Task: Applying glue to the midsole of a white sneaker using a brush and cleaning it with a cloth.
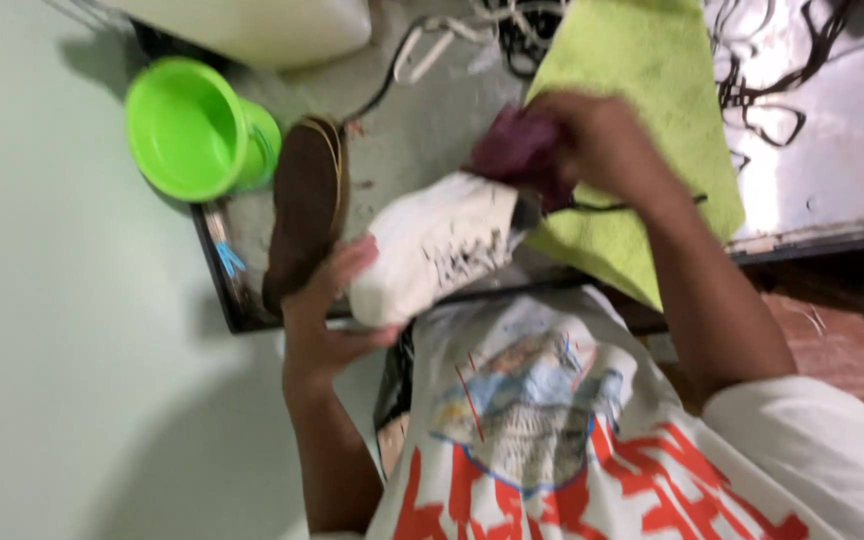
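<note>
1. Closest to the camera is the person's white shirt (572,430), which has one big red and blue picture printed on the front.
2. The left hand (327,310) is cupped around the toe end of one white shoe (432,250), fingers curled on it, holding it up over the table edge.
3. The shoe's long side runs from lower left to upper right. Its toe points down toward the left hand and its open end points up toward the right hand.
4. The right hand (602,140) is closed on one dark purple cloth (517,150) and presses it on the shoe's open end.
5. Just left of the shoe lies one long brown brush (302,210) on the grey table (422,130).
6. Under the right arm is one green towel (652,90).
7. Farther back on the left sits one bright green bowl (192,130), and behind it one big white tub (262,25).
</note>
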